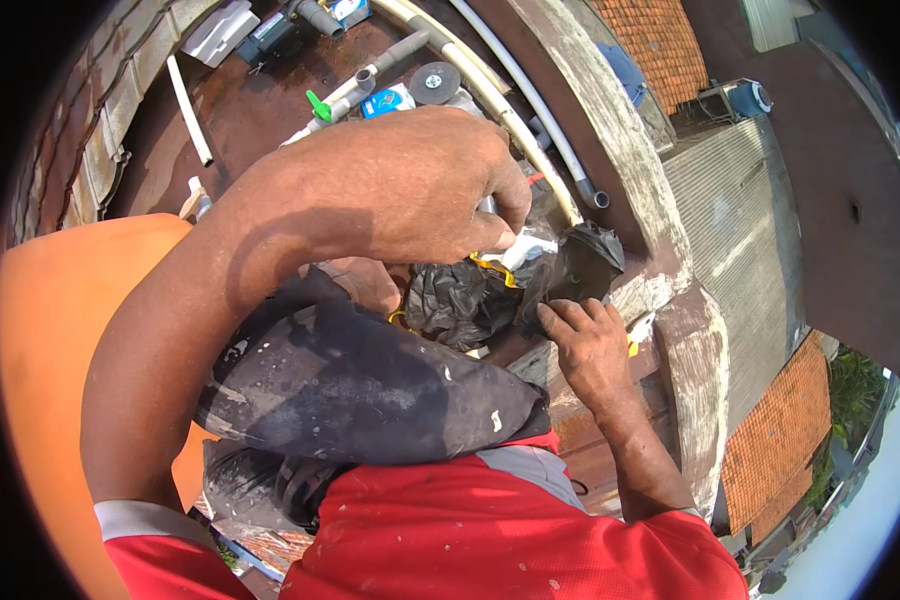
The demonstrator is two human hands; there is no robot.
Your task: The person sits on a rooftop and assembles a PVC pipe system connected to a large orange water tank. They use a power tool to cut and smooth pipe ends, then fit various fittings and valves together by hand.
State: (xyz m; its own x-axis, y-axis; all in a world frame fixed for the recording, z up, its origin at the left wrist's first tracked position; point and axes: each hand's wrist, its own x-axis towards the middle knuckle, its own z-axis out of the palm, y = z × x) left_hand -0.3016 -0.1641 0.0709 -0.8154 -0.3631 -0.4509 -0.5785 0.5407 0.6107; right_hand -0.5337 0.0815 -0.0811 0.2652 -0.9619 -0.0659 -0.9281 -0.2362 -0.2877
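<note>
A crumpled black plastic bag [455, 300] lies beyond my bent leg, its mouth held up and gaping toward the right. My right hand [592, 350] is closed on the near edge of that mouth, fingertips pressed to the plastic. My left hand [460, 185] hangs above the bag with fingers curled toward the thumb. A bit of something grey shows between them, too hidden to name. White material [532, 250] and a yellow strip [495, 268] stick out of the bag just under my left hand.
White and grey pipes [510, 65] run along the gutter behind the bag, near a green-handled valve [317, 107], a dark round disc [435, 82] and a blue-and-white box [386, 101]. A weathered beam [620, 110] borders the right; roofs lie below. Something large and orange [65, 310] stands left.
</note>
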